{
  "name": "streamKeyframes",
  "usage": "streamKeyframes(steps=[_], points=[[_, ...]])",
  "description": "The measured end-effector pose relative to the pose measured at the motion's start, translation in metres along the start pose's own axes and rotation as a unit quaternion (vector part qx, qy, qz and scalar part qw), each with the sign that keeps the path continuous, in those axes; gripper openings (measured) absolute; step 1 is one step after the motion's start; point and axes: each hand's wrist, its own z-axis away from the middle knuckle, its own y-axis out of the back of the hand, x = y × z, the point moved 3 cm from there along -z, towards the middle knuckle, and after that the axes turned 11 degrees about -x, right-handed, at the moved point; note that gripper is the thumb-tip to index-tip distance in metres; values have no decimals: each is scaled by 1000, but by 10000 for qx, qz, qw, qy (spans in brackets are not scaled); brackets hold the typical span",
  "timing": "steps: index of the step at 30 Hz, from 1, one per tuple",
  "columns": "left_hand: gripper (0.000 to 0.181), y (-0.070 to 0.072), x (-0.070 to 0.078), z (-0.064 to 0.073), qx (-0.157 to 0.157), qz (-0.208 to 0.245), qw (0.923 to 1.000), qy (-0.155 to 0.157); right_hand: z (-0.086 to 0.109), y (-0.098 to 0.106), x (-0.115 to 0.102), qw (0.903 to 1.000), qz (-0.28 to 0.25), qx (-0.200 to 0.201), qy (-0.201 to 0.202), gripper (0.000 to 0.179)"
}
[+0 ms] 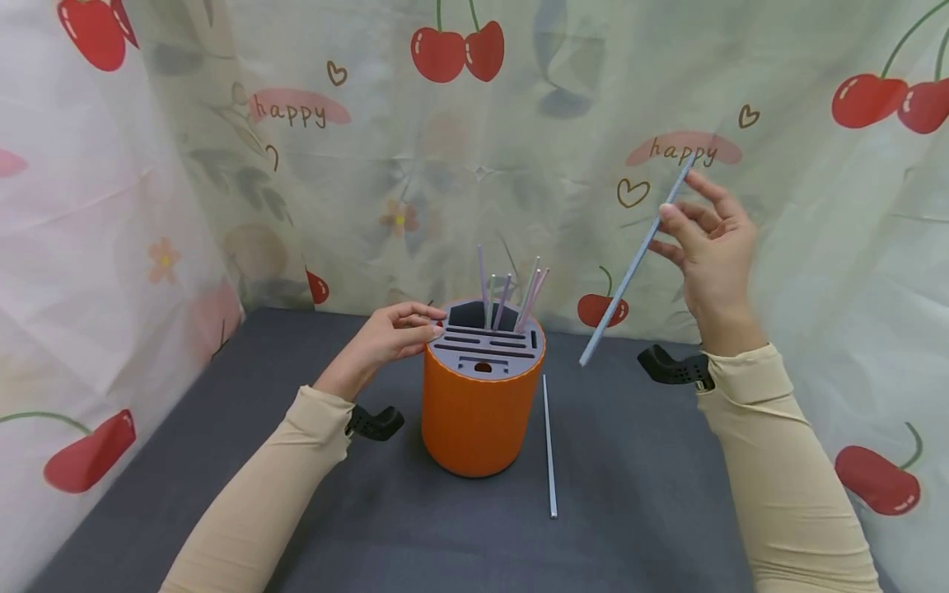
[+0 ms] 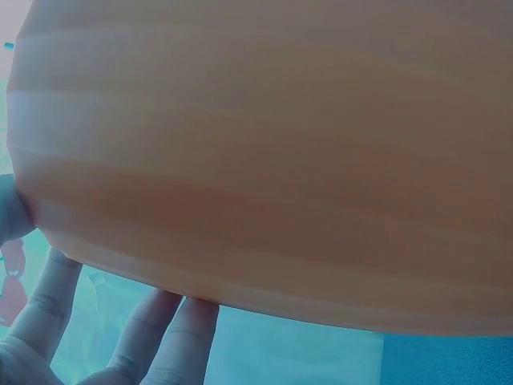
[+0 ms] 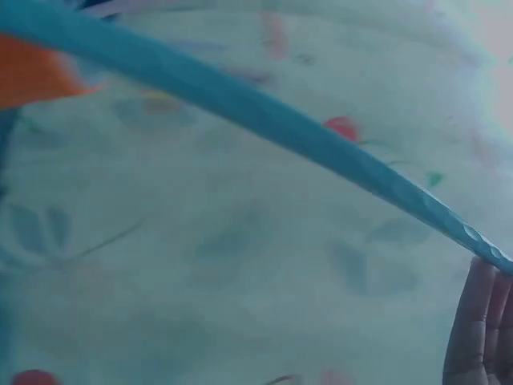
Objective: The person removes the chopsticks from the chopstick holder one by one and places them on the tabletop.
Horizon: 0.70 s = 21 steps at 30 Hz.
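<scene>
My right hand is raised at the right and pinches a long, thin, pale blue stick between thumb and fingers. The stick slants down to the left, its lower end in the air right of an orange cylindrical desk organizer. Crossing the right wrist view, the same blue stick runs to the fingertips at the lower right. My left hand touches the organizer's left rim. In the left wrist view, its fairly straight fingers lie against the orange wall.
Several thin purple, green and pink sticks stand in the organizer's back compartment. Its grey top has narrow slots. Another pale blue stick lies on the dark tabletop right of the organizer. A cherry-printed curtain hangs behind and at both sides.
</scene>
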Motion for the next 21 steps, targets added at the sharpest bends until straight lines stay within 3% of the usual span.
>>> streamKeyframes(steps=[3,6,9,15,18,21], points=[[42,1,0,0,52,-5,10000,31,13,21,36,9963,193,58,-839,50],[42,1,1,1,80,-3,10000,22,32,40,76,9830,660,-77,-1710,52],[42,1,1,3,73,-5,10000,13,56,55,118,9551,1481,-363,-2542,53],[41,2,0,1,-6,21,10000,29,103,73,186,8850,2698,-701,-3729,51],[41,1,0,0,-52,35,10000,43,118,78,208,8618,2889,-680,-4113,50],[42,1,0,0,-70,38,10000,49,126,80,222,8515,2945,-626,-4294,49]])
